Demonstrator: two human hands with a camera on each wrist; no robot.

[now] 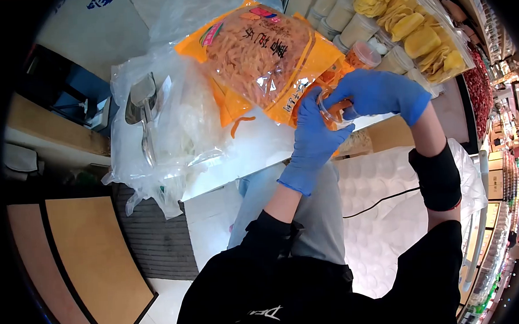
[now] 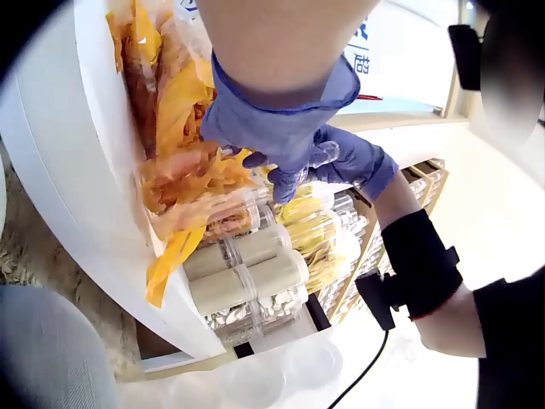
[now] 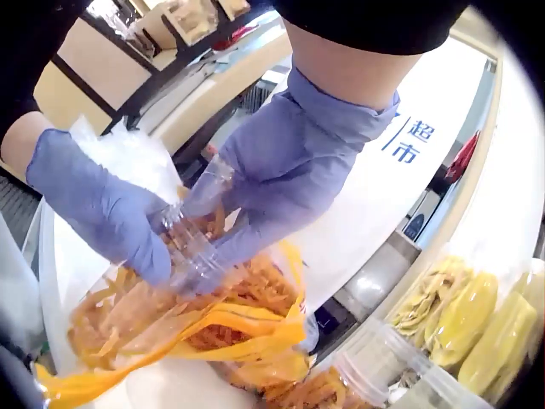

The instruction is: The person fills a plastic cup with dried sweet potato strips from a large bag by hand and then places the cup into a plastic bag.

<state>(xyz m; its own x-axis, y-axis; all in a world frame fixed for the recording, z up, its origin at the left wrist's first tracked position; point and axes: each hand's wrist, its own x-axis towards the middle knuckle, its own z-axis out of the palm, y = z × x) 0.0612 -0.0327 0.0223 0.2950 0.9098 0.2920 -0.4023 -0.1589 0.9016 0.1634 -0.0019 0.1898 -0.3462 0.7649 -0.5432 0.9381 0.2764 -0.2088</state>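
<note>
Blue gloves cover both hands. My left hand [image 1: 319,133] grips a small clear plastic jar [image 3: 192,247] holding some orange dried strips [image 1: 337,108]. From the other side, the fingers of my right hand [image 1: 378,96] curl over the jar's mouth and wall; what its fingertips touch inside is partly hidden. Beneath the hands, the open end of a large orange-and-clear bag [image 1: 255,52] spills over with the same strips. One loose strip [image 1: 243,123] lies on the white table [image 1: 259,147] by the bag. In the left wrist view, the left hand mostly hides the jar.
A metal scoop [image 1: 145,112] lies on clear plastic bags [image 1: 191,127] at the left. Filled, lidded tubs [image 1: 358,30] and a lidded tub of orange strips [image 1: 363,54] stand behind the right hand, near a large pack of yellow slices [image 1: 422,33]. White bubbled sheeting [image 1: 382,191] hangs below the table.
</note>
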